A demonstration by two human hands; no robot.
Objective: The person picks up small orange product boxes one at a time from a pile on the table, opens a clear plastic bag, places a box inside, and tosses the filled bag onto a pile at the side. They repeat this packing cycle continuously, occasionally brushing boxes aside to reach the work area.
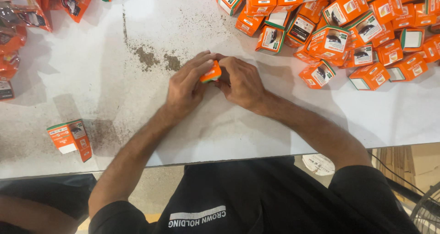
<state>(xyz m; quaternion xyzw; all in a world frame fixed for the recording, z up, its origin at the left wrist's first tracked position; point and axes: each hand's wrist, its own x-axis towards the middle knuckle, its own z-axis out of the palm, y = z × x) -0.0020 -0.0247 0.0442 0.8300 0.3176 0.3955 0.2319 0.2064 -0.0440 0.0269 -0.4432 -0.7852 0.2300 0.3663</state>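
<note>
1. Hands meet at the middle of the white table (137, 41), both closed around one small orange box (211, 73).
2. Left hand (187, 86) has its fingers (198, 63) curled narrowly over the top and near side of the box, with the thumb tucked beneath.
3. Right hand (242, 82) presses in from the other side, fingers bent tight against the box's end; little gap shows between the two hands.
4. The box sits just above the tabletop between the fingertips, tilted, with a green and white edge showing.
5. A heap of like orange boxes (348, 28) lies well apart to the upper right.
6. One flattened orange carton (70, 138) lies alone near the table's front left edge.
7. Orange packets (27, 14) crowd the upper left corner.
</note>
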